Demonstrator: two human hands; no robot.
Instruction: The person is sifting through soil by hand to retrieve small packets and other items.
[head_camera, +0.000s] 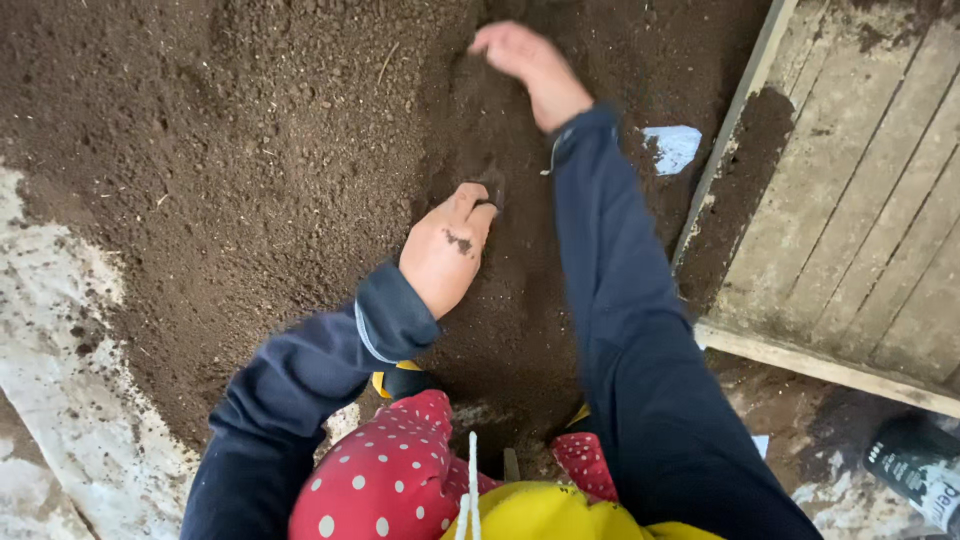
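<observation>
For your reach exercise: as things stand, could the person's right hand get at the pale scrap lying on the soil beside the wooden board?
Probably yes. The right hand is stretched out over the soil, and the pale scrap lies uncovered beside that arm's sleeve. Nothing stands between them, though the hand would have to draw back.

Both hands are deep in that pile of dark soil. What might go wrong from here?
1. The left hand presses into the soil with its fingertips buried, so something sharp hidden there might cut bare skin.
2. The right hand reaches far up the pile; leaning that far may tip the person forward.
3. The dark blue sleeves hang close to the loose soil and will likely get dirty.
</observation>
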